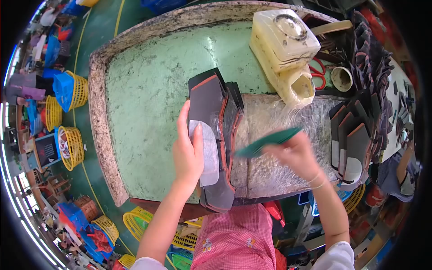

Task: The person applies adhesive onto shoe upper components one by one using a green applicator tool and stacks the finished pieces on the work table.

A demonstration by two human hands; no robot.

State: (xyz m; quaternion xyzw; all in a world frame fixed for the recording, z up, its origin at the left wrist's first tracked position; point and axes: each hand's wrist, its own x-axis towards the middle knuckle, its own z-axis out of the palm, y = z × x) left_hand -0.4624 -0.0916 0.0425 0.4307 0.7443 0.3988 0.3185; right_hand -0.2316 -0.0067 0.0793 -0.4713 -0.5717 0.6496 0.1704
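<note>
While the left hand [189, 155], thumb and index finger apart, rests on a stack of dark grey, orange-edged panels [209, 101] at the near edge of a scuffed pale-green table [144, 117], the right hand [298, 155] pinches a flat green tool [270, 141], blurred, just beside it; farther back is a yellowed plastic container [279, 49].

Widest lateral passage: green tabletop [144, 112] left of the left hand [191, 150], out to the raised rim [100, 130], a barrier at low height. Mid-table: stack of grey pieces [208, 101] under that hand blocks a straight crossing. Over the plastic sheet [270, 182], right hand [294, 155] and green tool [272, 140] obstruct. Far side: bottle [288, 51], scissors [322, 68], cup [342, 78]. Right: fanned pieces [358, 137].
</note>
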